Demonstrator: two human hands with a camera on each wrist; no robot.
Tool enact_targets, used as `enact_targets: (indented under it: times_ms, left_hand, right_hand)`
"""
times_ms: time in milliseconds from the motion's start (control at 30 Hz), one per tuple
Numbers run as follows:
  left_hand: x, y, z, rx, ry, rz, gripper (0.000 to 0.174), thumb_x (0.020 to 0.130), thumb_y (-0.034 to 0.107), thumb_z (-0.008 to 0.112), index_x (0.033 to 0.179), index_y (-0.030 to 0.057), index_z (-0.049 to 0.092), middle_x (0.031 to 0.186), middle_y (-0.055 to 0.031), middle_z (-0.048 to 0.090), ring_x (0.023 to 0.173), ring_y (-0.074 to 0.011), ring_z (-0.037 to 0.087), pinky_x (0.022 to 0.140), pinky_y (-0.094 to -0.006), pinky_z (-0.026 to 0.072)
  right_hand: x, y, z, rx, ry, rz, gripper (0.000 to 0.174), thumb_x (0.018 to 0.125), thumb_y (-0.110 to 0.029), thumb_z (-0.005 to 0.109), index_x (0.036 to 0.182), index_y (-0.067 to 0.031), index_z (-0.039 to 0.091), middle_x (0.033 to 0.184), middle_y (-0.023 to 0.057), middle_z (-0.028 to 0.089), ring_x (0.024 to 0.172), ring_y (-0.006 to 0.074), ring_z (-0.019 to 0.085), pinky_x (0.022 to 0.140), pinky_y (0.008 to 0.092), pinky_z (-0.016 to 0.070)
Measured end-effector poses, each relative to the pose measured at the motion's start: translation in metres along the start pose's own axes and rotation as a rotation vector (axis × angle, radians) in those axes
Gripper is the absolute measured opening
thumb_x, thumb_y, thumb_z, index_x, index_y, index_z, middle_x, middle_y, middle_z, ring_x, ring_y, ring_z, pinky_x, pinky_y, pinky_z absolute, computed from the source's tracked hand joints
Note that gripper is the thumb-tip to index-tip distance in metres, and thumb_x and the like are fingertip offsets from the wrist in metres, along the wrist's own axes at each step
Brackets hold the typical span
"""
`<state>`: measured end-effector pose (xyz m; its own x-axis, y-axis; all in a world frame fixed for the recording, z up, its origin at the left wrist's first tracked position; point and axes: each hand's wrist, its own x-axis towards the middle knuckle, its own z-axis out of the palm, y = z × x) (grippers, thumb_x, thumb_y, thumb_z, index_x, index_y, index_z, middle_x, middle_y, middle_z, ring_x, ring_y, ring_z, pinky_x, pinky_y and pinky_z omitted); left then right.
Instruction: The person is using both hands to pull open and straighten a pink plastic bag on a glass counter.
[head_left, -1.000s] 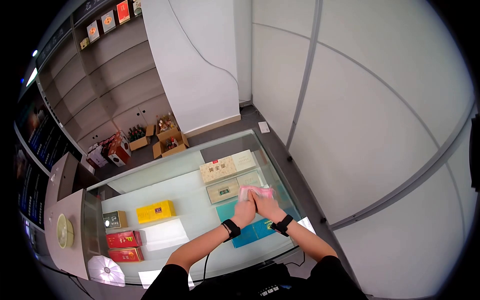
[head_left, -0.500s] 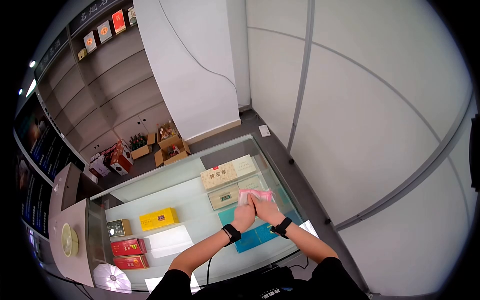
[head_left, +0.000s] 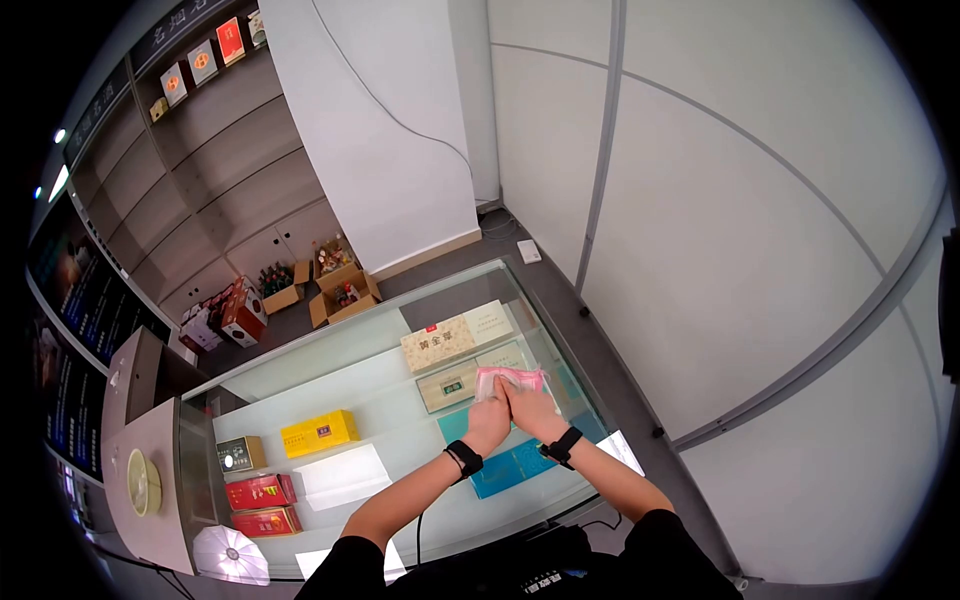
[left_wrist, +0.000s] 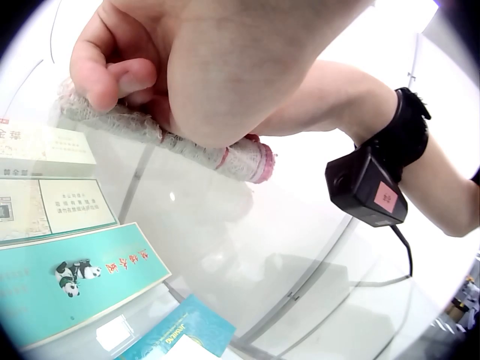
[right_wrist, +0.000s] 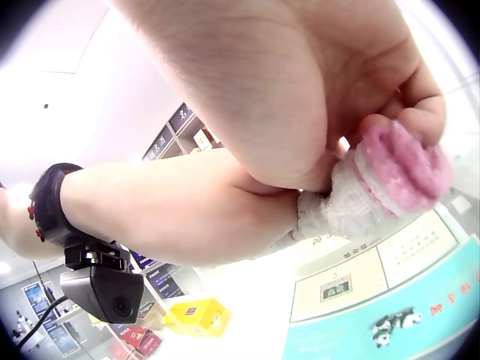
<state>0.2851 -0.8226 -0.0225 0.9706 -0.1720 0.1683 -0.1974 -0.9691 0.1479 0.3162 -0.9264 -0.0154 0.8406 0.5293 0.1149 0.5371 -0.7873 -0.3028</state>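
Note:
Side by side over the glass counter [head_left: 400, 480], my left hand [head_left: 488, 424] and right hand [head_left: 536, 412] grip a pink-and-white cloth [head_left: 512, 376]. It looks rolled up: the left wrist view shows a fuzzy white roll [left_wrist: 196, 152] with a pink end, its middle hidden behind the hand. Seen from the right wrist, curled fingers [right_wrist: 420, 116] hold the pink end [right_wrist: 409, 169]. Under the hands, inside the counter, lie a turquoise panda box [left_wrist: 90, 274] and a blue box [head_left: 512, 470]. Just beyond are a pale green-grey box [head_left: 448, 386] and a cream box [head_left: 440, 343].
A yellow box [head_left: 320, 433] and two red boxes [head_left: 262, 492] lie farther left in the counter. A pale bowl [head_left: 143, 482] stands on the side cabinet [head_left: 155, 430]. Open cardboard boxes [head_left: 345, 300] sit on the floor beyond, and white panels [head_left: 740, 250] rise to the right.
Both hands keep hold of the cloth, with only slight shifts in their position over the counter. The head view has tilted and moved a little.

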Motion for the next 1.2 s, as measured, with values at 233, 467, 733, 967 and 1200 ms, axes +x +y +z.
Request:
enact_targets:
  times_ms: [233,467,733,967,1200]
  left_hand:
    - [-0.002,0.001,-0.001,0.025,0.033,0.000,0.059,0.063,0.013,0.046,0.111,-0.0132,0.022,0.050,-0.0107,0.051,0.040,-0.0211,0.050,0.034,-0.0305,0.0380]
    - [-0.001,0.003,-0.011,-0.050,-0.016,-0.004,0.058,0.064,0.011,0.046,0.109,-0.0152,0.023,0.053,-0.0125,0.051,0.042,-0.0236,0.050,0.037,-0.0313,0.0392]
    - [0.028,-0.014,0.000,0.001,-0.011,-0.028,0.060,0.062,0.011,0.047,0.111,-0.0129,0.022,0.053,-0.0117,0.052,0.044,-0.0234,0.051,0.038,-0.0324,0.0400]
    - [0.012,-0.019,-0.008,0.029,-0.100,0.011,0.059,0.064,0.009,0.044,0.113,-0.0117,0.019,0.059,-0.0135,0.054,0.050,-0.0244,0.053,0.041,-0.0339,0.0410]
    - [0.024,-0.019,-0.015,0.029,-0.135,-0.021,0.058,0.065,0.010,0.043,0.113,-0.0120,0.019,0.060,-0.0140,0.054,0.051,-0.0248,0.054,0.042,-0.0343,0.0410]
  right_hand:
    - [-0.004,-0.001,0.002,-0.009,0.131,-0.047,0.044,0.070,-0.014,0.041,0.113,-0.0118,0.031,0.055,0.0098,0.053,0.046,0.0256,0.051,0.038,0.0360,0.0381]
    - [-0.002,0.001,0.008,-0.044,0.095,-0.016,0.044,0.070,-0.014,0.040,0.113,-0.0108,0.031,0.054,0.0099,0.053,0.045,0.0254,0.051,0.037,0.0356,0.0381]
    - [0.032,0.007,0.007,-0.039,0.059,-0.014,0.041,0.071,-0.015,0.039,0.112,-0.0098,0.032,0.060,0.0110,0.054,0.052,0.0257,0.054,0.043,0.0373,0.0409]
    - [0.018,0.005,0.003,0.064,-0.055,-0.032,0.047,0.072,-0.022,0.043,0.114,-0.0117,0.027,0.066,0.0129,0.055,0.056,0.0288,0.053,0.047,0.0384,0.0409]
    - [0.034,0.012,0.011,0.077,-0.019,-0.104,0.042,0.072,-0.020,0.042,0.112,-0.0112,0.031,0.070,0.0135,0.055,0.061,0.0295,0.053,0.051,0.0392,0.0414]
